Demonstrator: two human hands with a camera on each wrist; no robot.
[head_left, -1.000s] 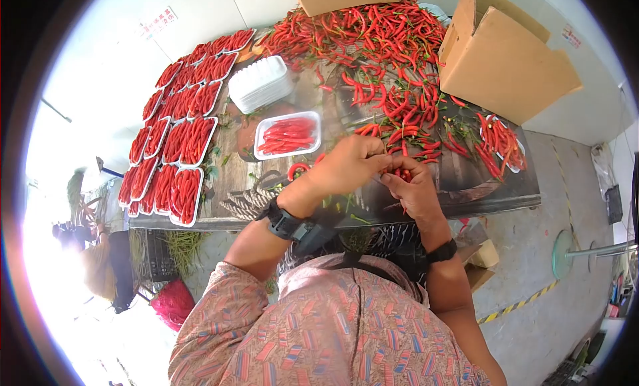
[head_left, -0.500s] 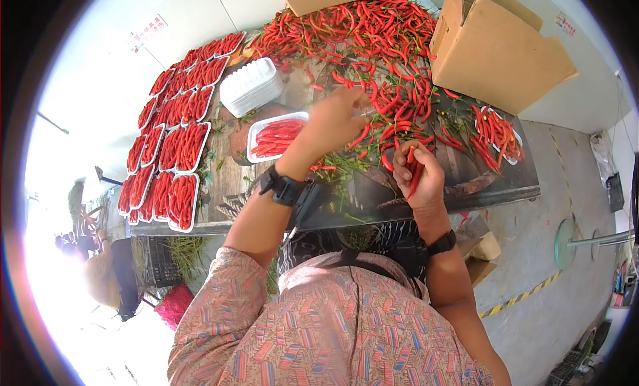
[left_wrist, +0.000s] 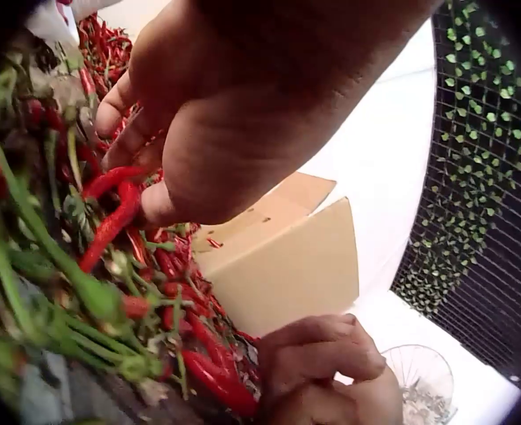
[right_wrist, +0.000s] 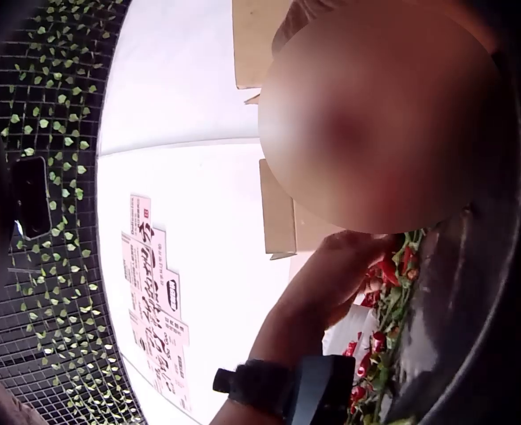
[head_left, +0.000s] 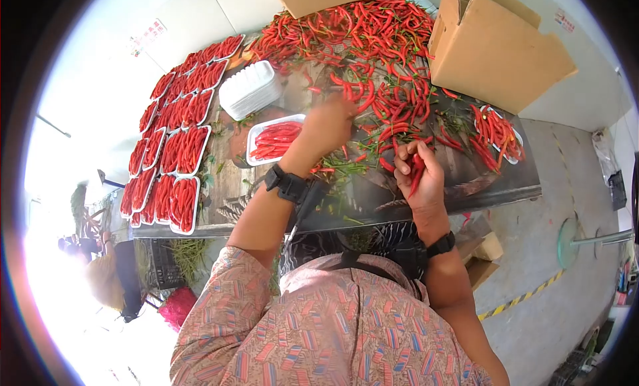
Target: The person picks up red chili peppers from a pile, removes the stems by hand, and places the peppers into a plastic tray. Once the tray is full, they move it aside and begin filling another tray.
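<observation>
In the head view my left hand [head_left: 327, 127] is over the near edge of the loose red chilies [head_left: 399, 109], fingers blurred. The left wrist view shows this hand [left_wrist: 216, 133] with thumb and fingertips apart, touching a bent red chili [left_wrist: 110, 226] among green stems. My right hand [head_left: 421, 179] is palm up near the table's front edge, fingers curled round red chilies [head_left: 417, 173]. Its blurred shape [right_wrist: 376, 115] fills much of the right wrist view. A white tray of chilies [head_left: 276, 141] lies left of my left hand.
Filled trays [head_left: 190, 149] stand in rows at the left, with a stack of empty white trays [head_left: 249, 89] beside them. An open cardboard box [head_left: 499, 56] stands at the back right. Another chili tray [head_left: 500, 136] lies near the right edge. Stems [head_left: 343, 176] litter the front.
From beside my right hand, my left hand has moved away to the loose chilies. My right hand has turned palm up, with chilies showing in it.
</observation>
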